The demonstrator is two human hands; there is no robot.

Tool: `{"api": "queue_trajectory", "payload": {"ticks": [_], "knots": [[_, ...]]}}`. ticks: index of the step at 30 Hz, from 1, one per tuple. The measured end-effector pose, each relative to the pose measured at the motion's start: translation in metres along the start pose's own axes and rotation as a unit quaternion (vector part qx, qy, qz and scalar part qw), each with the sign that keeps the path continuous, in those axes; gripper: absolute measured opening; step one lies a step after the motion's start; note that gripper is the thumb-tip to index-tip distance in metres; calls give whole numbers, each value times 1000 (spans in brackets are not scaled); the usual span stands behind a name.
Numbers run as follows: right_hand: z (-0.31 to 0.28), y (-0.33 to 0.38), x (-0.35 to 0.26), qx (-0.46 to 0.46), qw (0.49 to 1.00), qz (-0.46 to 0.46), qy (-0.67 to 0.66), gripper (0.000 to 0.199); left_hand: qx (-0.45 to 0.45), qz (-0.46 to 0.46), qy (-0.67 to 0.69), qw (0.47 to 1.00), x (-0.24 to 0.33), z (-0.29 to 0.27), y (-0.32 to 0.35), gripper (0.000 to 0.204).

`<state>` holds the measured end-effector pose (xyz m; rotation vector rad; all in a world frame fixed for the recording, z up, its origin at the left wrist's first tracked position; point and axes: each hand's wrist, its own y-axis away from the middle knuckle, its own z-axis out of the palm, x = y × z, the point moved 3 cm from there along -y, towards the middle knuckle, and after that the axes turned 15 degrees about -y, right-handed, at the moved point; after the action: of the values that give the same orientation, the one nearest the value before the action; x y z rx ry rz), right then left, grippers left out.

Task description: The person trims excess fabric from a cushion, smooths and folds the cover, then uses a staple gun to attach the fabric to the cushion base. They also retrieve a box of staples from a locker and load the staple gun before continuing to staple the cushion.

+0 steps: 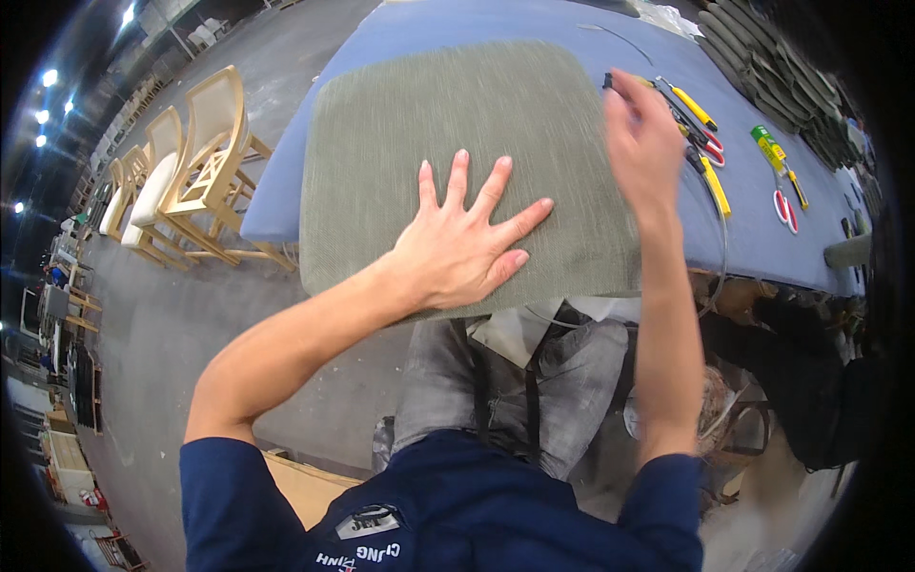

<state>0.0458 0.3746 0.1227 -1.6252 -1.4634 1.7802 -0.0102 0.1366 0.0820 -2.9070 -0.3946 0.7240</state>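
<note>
A grey-green fabric-covered seat pad (381, 124) lies on the blue-covered table (362, 48), its near edge close to my body. My left hand (462, 238) presses flat on its near middle part, fingers spread. Over the pad's right edge, my right hand (646, 138) is raised with its fingers curled in and somewhat smeared by motion. A small dark piece (608, 82) shows at its fingertips; what it belongs to is unclear. Just right of that hand lie a black-and-yellow tool (694, 110), red-handled scissors (712, 148) and a yellow-handled tool (715, 186).
Farther right are a green-and-yellow packet (768, 145), another pair of red-handled scissors (785, 210) and a yellow cutter (799, 189). Stacked grey-green covers (762, 67) fill the far right corner. A thin cable (724, 257) hangs over the near edge. Wooden chairs (205, 162) stand at left.
</note>
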Motion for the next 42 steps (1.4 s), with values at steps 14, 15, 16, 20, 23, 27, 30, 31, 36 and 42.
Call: {"api": "queue_trajectory", "payload": {"ticks": [14,15,16,20,23,27,30,31,36,42], "knots": [[63,242,-88,153,542,482,-671,39,-51,-1,-9,999,-3,-7,-8,59],[67,231,-88,136,574,477,-652,38,-60,0,-7,998,-6,-8,-10,59],[71,218,-89,119,603,472,-632,37,-70,1,-5,998,-12,-10,-12,59],[80,174,-82,60,676,454,-577,35,-73,25,73,994,-51,-27,-34,58],[80,142,-78,22,673,469,-572,39,-82,17,78,993,-70,-17,-41,59],[52,201,-44,-140,680,549,-464,44,-63,-22,-3,998,-40,19,-32,59],[36,215,-66,-70,694,530,-482,46,-19,-40,15,999,-39,20,-22,59],[39,204,-77,-63,688,518,-504,48,-16,-40,15,999,-40,20,-24,59],[70,172,-62,-77,650,547,-521,51,-2,-37,26,999,-37,18,-28,58],[64,175,-43,-80,737,474,-475,45,-36,-21,119,992,-55,15,-26,57]]}}
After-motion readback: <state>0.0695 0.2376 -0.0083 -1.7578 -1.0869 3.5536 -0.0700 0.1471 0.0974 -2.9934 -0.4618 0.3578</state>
